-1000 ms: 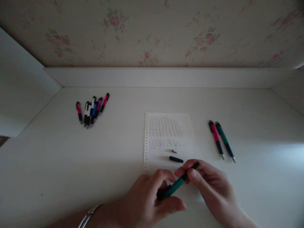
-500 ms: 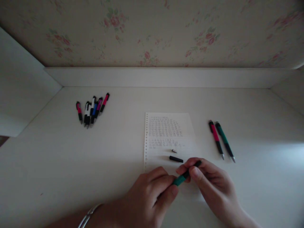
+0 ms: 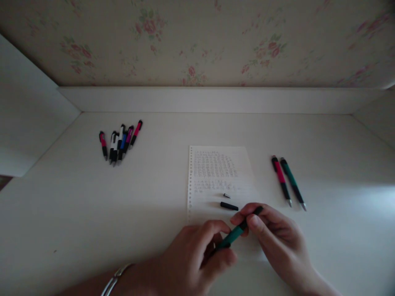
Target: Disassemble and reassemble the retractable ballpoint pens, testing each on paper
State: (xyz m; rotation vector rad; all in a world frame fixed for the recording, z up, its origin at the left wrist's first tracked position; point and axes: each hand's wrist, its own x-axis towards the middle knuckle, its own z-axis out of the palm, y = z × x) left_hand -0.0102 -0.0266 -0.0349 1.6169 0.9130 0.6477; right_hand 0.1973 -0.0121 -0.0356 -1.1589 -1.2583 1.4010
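A green pen barrel with a black end (image 3: 233,235) slants between my two hands, low in the middle. My right hand (image 3: 277,238) pinches its black upper end between thumb and fingers. Around its lower end, my left hand (image 3: 197,250) has the index finger on top and the thumb a little apart, with the pen between them. Just beyond the hands, a black grip sleeve (image 3: 229,206) and a small silver tip (image 3: 226,195) lie on a sheet of handwritten, hole-punched paper (image 3: 216,164).
Several pens (image 3: 119,146) in pink, white, blue and purple lie in a group at the left. At the right, a pink pen (image 3: 281,180) and a green pen (image 3: 293,183) lie side by side. A white ledge (image 3: 203,100) and flowered wall border the white desk (image 3: 148,172).
My left thumb and index finger have spread apart, showing more of the green barrel and its clip. My right hand keeps its pinch with hardly any movement.
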